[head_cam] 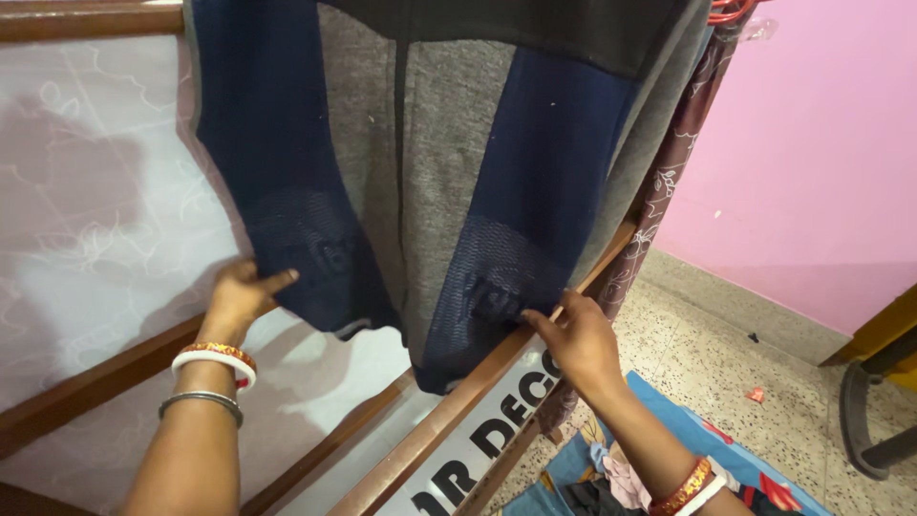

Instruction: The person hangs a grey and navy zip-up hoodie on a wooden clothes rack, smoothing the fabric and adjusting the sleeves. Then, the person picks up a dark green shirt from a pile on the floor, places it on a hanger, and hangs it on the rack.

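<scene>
A navy and grey garment (430, 162) hangs in front of me, with a dark zip line down its middle and mesh panels near the lower hem. My left hand (239, 296) pinches the lower left navy panel at its edge, thumb on the front. My right hand (578, 339) grips the lower right mesh panel between thumb and fingers. Both wrists wear red, white and metal bangles. The top of the garment runs out of view.
A wooden-framed panel (95, 382) with white patterned glass stands behind the garment. A patterned curtain (669, 172) hangs at right beside a pink wall (821, 143). Speckled floor (726, 373) holds a blue mat with clothes (611, 478). Chair base (874, 420) at far right.
</scene>
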